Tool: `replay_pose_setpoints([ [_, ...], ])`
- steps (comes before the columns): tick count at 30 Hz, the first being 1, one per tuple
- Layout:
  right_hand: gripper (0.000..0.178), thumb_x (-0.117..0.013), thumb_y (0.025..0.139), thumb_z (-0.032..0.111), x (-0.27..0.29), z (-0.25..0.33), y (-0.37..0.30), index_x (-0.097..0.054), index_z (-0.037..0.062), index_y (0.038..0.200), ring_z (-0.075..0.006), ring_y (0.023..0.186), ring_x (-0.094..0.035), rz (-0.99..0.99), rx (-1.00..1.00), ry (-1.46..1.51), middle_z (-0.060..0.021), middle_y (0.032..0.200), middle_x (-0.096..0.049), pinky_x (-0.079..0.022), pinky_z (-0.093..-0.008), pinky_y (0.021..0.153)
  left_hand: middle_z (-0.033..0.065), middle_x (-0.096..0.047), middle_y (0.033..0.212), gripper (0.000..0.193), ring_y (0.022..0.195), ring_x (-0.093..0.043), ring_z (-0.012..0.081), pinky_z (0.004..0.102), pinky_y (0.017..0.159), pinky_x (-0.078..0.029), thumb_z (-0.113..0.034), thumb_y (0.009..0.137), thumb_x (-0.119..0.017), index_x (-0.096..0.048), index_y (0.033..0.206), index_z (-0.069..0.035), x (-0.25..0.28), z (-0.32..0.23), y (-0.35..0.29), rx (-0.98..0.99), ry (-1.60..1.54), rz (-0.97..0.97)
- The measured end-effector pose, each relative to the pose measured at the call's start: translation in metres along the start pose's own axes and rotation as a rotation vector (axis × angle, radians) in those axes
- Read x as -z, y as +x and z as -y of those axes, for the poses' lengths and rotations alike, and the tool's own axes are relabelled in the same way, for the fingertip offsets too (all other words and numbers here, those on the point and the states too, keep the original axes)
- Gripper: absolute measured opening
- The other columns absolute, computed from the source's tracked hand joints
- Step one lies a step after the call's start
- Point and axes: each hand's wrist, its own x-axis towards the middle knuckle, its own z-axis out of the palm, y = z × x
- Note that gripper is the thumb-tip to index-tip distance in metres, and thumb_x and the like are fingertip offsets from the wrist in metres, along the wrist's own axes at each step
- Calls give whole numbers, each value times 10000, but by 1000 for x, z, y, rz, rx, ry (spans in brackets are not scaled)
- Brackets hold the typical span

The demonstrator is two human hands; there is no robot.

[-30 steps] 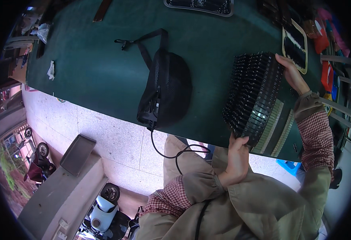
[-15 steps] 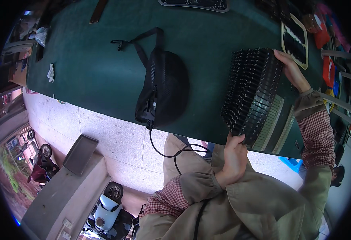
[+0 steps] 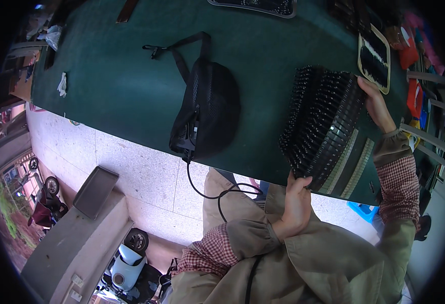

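A black block made of many close rows of thin pieces with shiny rounded tips is held between my two hands above the right part of the green table. My left hand grips its near end, thumb on top. My right hand grips its far right end, fingers mostly hidden behind it. The tips face left, and a dark gap runs between the leftmost rows and the others. Beside the block, on the right, lie two pale green ridged strips, one partly covered by it.
Left of the block lies a black mesh bag with a strap and a cable running toward me. A cream-rimmed tray of dark thin pieces is beyond my right hand. Another tray sits at the far edge. A crumpled white scrap lies left.
The block has tilted, and a gap now shows between its leftmost rows and the rest. My right hand has come slightly nearer and to the right. Both hands keep their grip.
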Motion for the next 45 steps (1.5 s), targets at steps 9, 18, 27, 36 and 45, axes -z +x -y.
replay_pose_setpoints([
  [9,355,-477,917,404,-8,4,20,-619,81,961,-67,813,-492,34,51,-82,32,865,-580,-348,-242,784,82,-498,1205,400,1135,-447,200,347,1016,-297,-95,822,-453,-408,1210,-8,-6,-6,3,-26,-23,-28],
  [18,351,-486,911,409,-13,4,25,-623,87,933,-64,798,-487,-3,30,-98,42,837,-575,-343,-243,783,82,-488,1210,404,1144,-437,205,351,1011,-303,-84,822,-460,-403,1215,-11,-10,-7,5,-70,-39,-16],
  [27,361,-469,918,414,-12,5,32,-621,86,923,-61,792,-484,10,20,-160,40,835,-575,-343,-245,771,83,-480,1217,406,1147,-435,211,354,1014,-300,-81,822,-459,-402,1218,-13,-10,-4,7,-43,-48,-13],
  [36,341,-486,913,399,2,-9,30,-622,87,944,-70,829,-476,-2,53,-150,39,855,-574,-325,-247,803,80,-471,1230,430,1167,-417,214,352,1022,-289,-90,819,-451,-391,1239,-19,-11,-7,6,-52,-21,5],
  [45,287,-553,896,338,1,-16,31,-615,68,970,-90,903,-496,-58,5,40,17,911,-591,-335,-258,859,74,-463,1235,426,1172,-411,200,341,1031,-277,-122,823,-460,-399,1233,-24,4,-7,5,-27,-20,47],
])
